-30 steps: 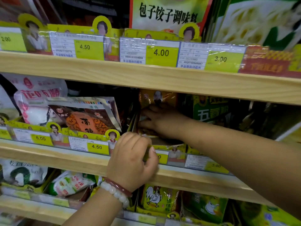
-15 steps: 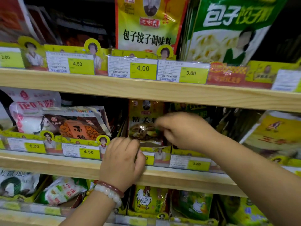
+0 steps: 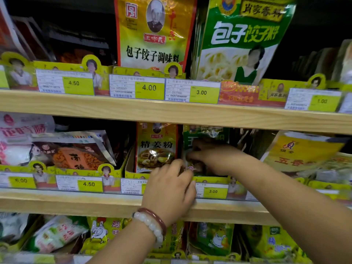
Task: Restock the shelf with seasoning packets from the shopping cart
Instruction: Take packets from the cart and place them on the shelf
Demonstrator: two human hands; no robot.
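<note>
Light is falling from the front and above, evenly; packet faces and price tags (image 3: 149,88) are reading bright, digits legible. Recesses behind the packets are staying near black, deepest at upper left and upper right. Each shelf board (image 3: 171,113) is casting a shadow band over the row below. Foil on the ginger packet (image 3: 156,147) is throwing small glare spots. Right hand (image 3: 215,157) is smearing with motion blur; the green packet (image 3: 205,134) behind it likewise. Wide-angle lens is bowing shelf lines; edges are going soft.
</note>
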